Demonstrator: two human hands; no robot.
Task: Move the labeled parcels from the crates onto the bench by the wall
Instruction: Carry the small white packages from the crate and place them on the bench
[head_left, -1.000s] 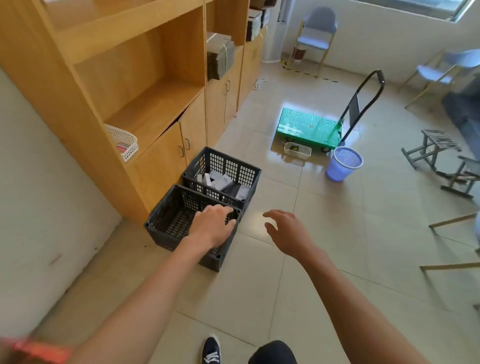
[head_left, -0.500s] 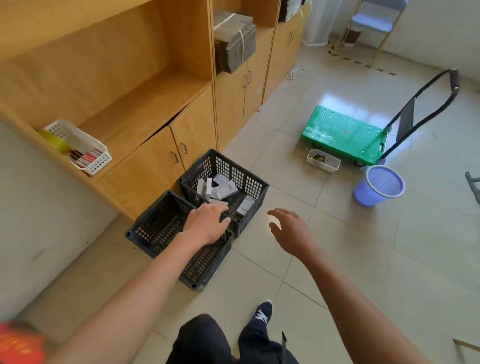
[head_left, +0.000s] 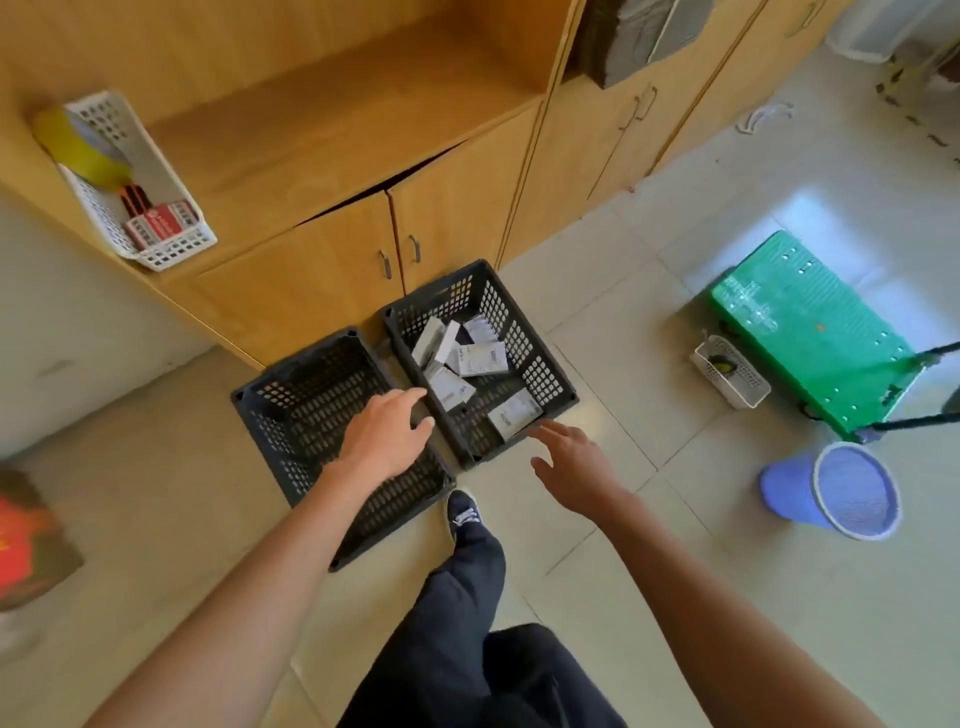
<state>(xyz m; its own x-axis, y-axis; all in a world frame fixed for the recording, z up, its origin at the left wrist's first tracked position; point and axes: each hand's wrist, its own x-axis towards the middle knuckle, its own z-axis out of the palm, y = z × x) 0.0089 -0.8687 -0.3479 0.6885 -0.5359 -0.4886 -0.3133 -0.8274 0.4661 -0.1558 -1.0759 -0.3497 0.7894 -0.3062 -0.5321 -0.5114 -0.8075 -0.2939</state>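
Tiled floor by a cabinet holds two black crates. Left hand and right hand hover spread, holding nothing. White labeled parcels lie jumbled in the right crate; the left crate looks bare.

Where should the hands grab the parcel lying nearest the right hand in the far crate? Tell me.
Come from above with the right hand and pinch the parcel across its two long edges. It lies flat on the crate floor close to the near wall, so only its top face is open; the near wall blocks a sideways reach.
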